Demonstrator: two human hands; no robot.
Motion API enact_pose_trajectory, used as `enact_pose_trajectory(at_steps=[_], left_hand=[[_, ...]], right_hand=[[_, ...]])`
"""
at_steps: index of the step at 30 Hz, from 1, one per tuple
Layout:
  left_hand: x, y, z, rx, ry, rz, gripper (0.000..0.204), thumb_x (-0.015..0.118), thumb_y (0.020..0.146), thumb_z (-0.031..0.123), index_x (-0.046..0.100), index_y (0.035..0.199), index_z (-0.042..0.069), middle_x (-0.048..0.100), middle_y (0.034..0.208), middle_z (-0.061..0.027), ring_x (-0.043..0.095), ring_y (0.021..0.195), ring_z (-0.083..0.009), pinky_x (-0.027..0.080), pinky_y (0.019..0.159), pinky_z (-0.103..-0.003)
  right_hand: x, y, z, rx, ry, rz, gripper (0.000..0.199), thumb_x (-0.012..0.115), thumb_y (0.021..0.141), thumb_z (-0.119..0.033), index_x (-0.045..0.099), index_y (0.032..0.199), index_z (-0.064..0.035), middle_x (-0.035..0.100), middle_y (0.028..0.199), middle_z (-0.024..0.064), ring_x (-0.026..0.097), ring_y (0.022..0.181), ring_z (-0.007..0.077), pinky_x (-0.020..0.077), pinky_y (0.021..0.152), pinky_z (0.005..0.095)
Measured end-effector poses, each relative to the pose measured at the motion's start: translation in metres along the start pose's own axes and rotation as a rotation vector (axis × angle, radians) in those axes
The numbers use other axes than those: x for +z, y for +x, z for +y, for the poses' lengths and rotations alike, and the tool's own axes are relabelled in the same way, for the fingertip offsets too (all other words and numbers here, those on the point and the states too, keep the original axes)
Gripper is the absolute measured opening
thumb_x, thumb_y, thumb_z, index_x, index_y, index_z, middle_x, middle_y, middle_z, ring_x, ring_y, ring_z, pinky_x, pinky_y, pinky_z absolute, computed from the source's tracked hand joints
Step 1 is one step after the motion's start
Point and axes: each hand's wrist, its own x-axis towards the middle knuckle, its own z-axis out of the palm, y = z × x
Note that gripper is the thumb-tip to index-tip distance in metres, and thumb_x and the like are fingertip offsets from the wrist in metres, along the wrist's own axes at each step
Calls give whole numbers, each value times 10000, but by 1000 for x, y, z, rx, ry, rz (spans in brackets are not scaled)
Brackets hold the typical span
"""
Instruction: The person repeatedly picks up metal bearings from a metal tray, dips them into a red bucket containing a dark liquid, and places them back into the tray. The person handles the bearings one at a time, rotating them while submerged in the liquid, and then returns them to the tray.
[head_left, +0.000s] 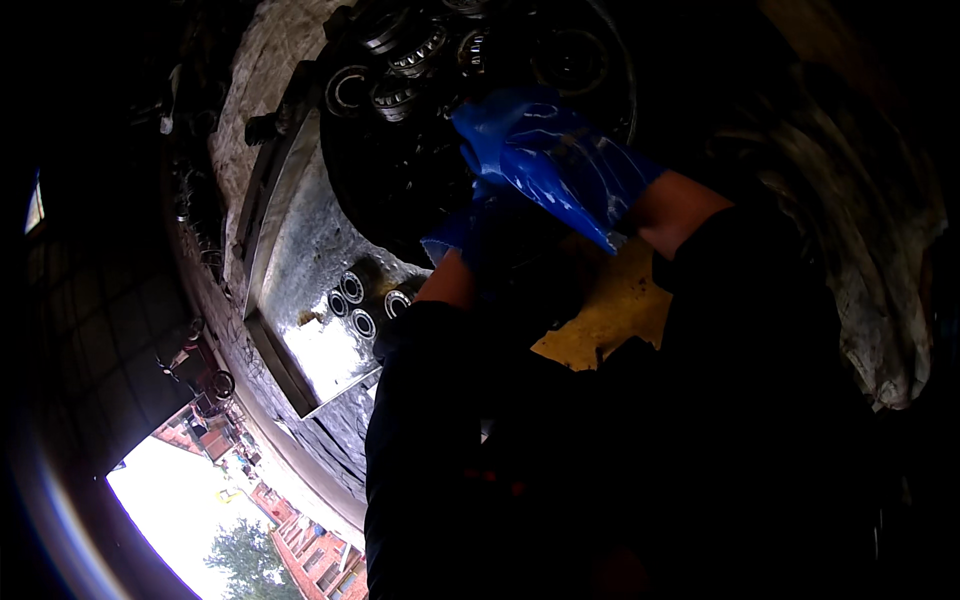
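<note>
Dark sleeves are filling the foreground; right hand (555,160) in blue glove is reaching over bearings (400,70) on the dark tray (420,190), left hand (480,235) mostly hiding below it; grip unclear for both; greasy gloves risking a slipped bearing.

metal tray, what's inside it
A few round steel bearings lie in the metal tray, on its wet, shiny floor. A dark sleeve and the blue-gloved left hand cover the tray's near right part; what lies there is hidden.
</note>
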Motion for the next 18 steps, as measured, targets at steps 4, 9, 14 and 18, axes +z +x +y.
enact_pose_trajectory(at_steps=[4,9,14,18], left_hand=[[0,0,2,2,0,-3,382,647,896,310,650,1228,121,684,1195,-156,660,1103,-330,533,928,-436],[2,-3,0,-1,-14,-1,385,649,894,311,649,1229,120,683,1196,-157,660,1105,-329,533,929,-435],[3,-3,-3,-4,-10,-6,388,651,892,311,648,1230,119,683,1197,-157,659,1106,-328,533,929,-434],[3,-2,-2,-8,-2,-5,390,653,891,311,646,1230,119,682,1197,-157,658,1108,-328,533,930,-433]], right_hand=[[6,-2,-5,48,-108,-16,656,448,991,-525,343,1483,-105,425,1455,148,511,1297,285,451,1075,445],[15,-6,-13,116,-354,-60,640,463,987,-505,359,1472,-101,438,1441,149,520,1285,281,459,1066,439],[27,-6,-26,145,-798,-177,623,479,983,-485,374,1460,-98,452,1428,150,530,1273,278,467,1056,433],[37,-3,-35,126,-1189,-310,611,492,980,-469,387,1451,-95,463,1417,151,537,1264,275,473,1048,428]])
